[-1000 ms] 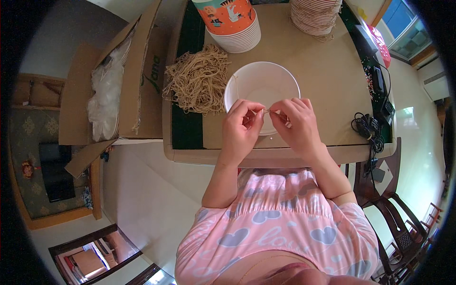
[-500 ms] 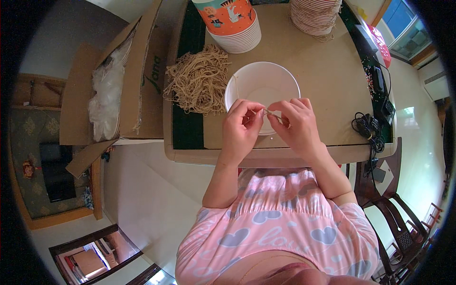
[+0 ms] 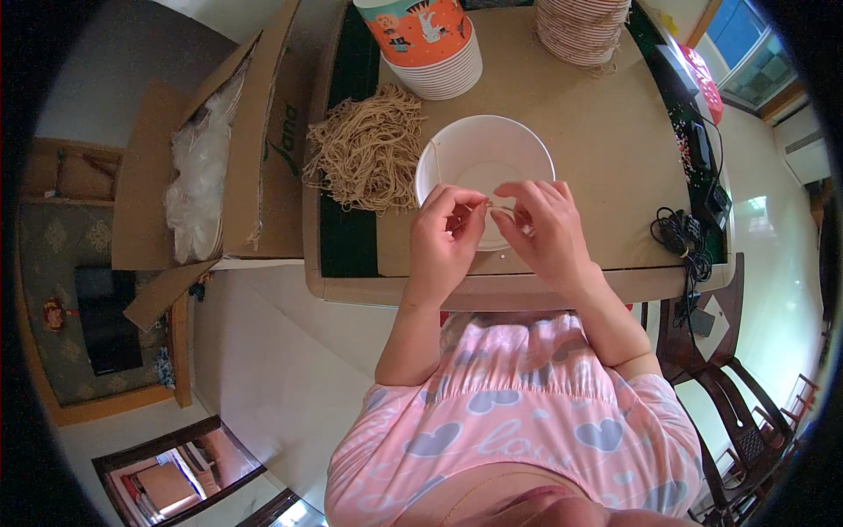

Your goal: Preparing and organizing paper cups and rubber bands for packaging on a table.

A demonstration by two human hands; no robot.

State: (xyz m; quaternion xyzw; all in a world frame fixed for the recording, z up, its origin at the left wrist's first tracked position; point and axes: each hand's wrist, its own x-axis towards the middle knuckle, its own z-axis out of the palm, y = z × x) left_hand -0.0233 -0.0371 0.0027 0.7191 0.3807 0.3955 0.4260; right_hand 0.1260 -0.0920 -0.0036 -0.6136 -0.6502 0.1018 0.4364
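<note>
A white paper bucket [image 3: 487, 149] stands at the table's front, its mouth facing up. Above its near rim, my left hand [image 3: 448, 233] pinches a thin tan string [image 3: 497, 205]. My right hand [image 3: 549, 228] has thumb and fingers closed on the same string, a short way to the right. Another piece of string runs over the bucket's far left rim and down inside. To the left lies a loose heap of tan string [image 3: 369, 149]. My fingers partly hide where they grip.
Behind the bucket stands a stack of printed paper buckets [image 3: 421, 44]; another stack [image 3: 581, 35], wound with string, is at the back right. Black cables [image 3: 685, 241] lie at the table's right edge. An open cardboard box [image 3: 255, 176] holding clear plastic stands at the left.
My right hand's fingertips have shifted slightly up and apart from the left fingertips. The left hand has barely moved.
</note>
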